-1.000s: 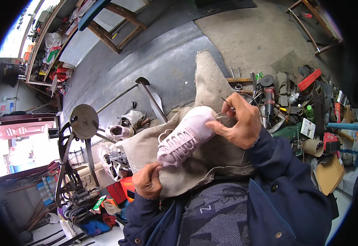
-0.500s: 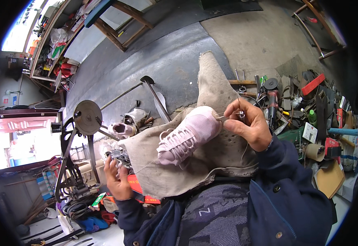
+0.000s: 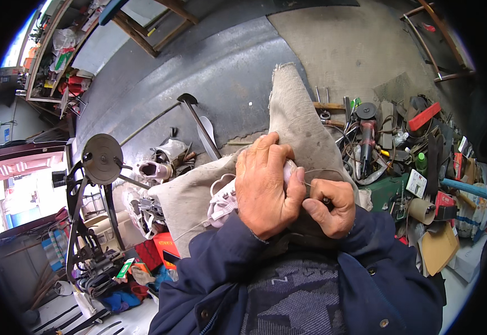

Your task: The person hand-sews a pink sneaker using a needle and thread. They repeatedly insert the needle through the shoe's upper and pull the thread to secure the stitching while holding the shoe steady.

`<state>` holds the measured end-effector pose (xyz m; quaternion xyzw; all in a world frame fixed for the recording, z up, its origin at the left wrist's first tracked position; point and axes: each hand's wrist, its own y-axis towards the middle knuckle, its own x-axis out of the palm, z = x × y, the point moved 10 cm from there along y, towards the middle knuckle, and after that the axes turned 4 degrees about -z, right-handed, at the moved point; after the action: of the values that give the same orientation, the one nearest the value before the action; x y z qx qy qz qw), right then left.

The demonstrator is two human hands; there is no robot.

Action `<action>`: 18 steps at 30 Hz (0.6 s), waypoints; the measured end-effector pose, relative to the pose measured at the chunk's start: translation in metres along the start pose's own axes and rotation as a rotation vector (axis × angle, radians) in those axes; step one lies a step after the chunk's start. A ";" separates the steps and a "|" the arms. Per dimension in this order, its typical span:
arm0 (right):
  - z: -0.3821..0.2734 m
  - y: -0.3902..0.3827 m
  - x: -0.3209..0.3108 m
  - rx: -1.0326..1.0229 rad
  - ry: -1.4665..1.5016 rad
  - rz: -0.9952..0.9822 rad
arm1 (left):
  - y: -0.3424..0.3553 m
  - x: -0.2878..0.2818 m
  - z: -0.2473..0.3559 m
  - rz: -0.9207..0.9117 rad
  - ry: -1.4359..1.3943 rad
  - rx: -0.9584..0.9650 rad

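Observation:
The pale pink lace-up sneaker (image 3: 221,202) lies on the beige cloth (image 3: 299,106) over my lap. My left hand (image 3: 265,187) is wrapped over its front part and hides most of the upper, with the thumb by the toe. Right beside the toe, my right hand (image 3: 332,209) is closed in a fist around an awl (image 3: 326,200); only its dark handle end shows, and its thin shaft points at the shoe. A loose thread (image 3: 324,170) loops above my right hand. Another thread end trails over the cloth to the left of the shoe.
A hand-cranked sewing machine (image 3: 102,159) stands at the left. Near it lies another pale shoe (image 3: 154,169). To the right, an angle grinder (image 3: 368,137) lies among piled tools, with a green bottle (image 3: 421,162) and a tape roll (image 3: 422,210). A wooden-legged stool (image 3: 137,33) stands far left.
My left hand has come from beside the machine onto the shoe's front. My right hand has moved down and closed into a fist round the awl. The view has shifted slightly.

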<state>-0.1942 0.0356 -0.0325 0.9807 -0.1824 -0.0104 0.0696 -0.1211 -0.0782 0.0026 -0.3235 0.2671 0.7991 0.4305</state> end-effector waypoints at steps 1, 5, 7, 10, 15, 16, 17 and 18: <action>0.004 0.001 0.002 0.024 0.004 -0.021 | -0.001 0.002 -0.005 -0.008 -0.026 -0.009; 0.008 0.004 0.007 0.007 0.056 -0.069 | -0.004 0.008 -0.021 -0.027 -0.057 -0.030; 0.010 0.005 0.011 -0.019 0.086 -0.104 | -0.005 0.010 -0.026 -0.025 -0.065 -0.024; 0.013 0.006 0.013 -0.040 0.175 -0.084 | -0.006 0.010 -0.031 -0.021 -0.076 -0.034; 0.016 0.004 0.009 0.021 0.292 0.012 | -0.006 0.000 -0.026 -0.010 -0.137 0.013; 0.013 0.002 0.006 0.031 0.272 0.013 | -0.007 -0.002 -0.026 -0.006 -0.188 0.013; 0.022 -0.001 0.002 0.148 0.300 0.090 | -0.008 -0.005 -0.025 0.008 -0.230 0.015; 0.025 -0.006 -0.004 0.209 0.350 0.190 | -0.009 -0.008 -0.024 0.025 -0.278 0.025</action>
<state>-0.1973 0.0394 -0.0583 0.9479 -0.2590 0.1854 -0.0013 -0.1029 -0.0943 -0.0080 -0.2008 0.2188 0.8383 0.4573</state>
